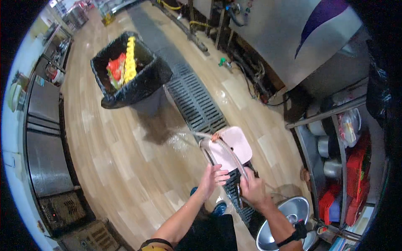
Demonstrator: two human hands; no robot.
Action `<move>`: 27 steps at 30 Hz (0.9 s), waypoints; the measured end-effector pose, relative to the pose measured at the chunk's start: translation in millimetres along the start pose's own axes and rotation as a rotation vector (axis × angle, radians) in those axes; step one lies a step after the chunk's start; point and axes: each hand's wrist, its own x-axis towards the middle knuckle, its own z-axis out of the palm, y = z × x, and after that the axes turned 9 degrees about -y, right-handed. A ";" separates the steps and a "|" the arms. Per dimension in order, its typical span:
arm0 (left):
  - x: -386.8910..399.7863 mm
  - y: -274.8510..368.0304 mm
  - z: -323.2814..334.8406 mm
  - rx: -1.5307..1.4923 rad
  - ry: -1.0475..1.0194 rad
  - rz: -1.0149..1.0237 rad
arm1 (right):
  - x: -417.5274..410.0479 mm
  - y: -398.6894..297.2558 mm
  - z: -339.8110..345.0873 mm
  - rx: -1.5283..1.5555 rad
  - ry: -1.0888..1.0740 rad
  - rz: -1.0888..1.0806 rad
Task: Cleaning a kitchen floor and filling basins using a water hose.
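My right hand (253,189) is closed around a clear flexible hose (230,150). An orange-red tie or clamp (215,137) sits on the hose near its far end, where water (179,139) splashes toward the floor at the left. My left hand (214,179) is just left of the hose with its fingers apart and nothing in its grip. Beneath the hose stands a pink plastic stool (240,142) with a small hole in its top, over the drain grating. A thin tube-like piece (208,153) runs down the stool's left side; I cannot tell whether it is a leg or more hose.
A bin lined with a black bag (135,91) holds red and yellow waste. The slotted drain grate (198,97) runs along the wet wood-look floor (103,150). Metal basins (290,210) lie at lower right, beside a shelf (326,117) with pots and red baskets. Steel cabinets (47,163) line the left.
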 end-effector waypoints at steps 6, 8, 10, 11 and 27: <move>-11.0 23.1 -5.3 0.014 0.103 0.055 | -47.2 -36.0 -4.5 0.288 -0.027 0.310; -29.9 33.6 -13.1 0.019 0.220 0.038 | -55.7 -31.1 9.4 0.472 0.001 0.478; -54.2 43.1 -44.6 -0.001 0.309 0.023 | -51.0 -17.7 28.4 0.544 0.028 0.490; -61.4 48.6 -60.4 -0.011 0.349 0.015 | -47.8 -10.6 31.7 0.532 0.042 0.557; -47.7 415.6 -162.0 1.106 1.017 0.630 | 151.6 -1.8 -105.3 0.498 0.304 0.666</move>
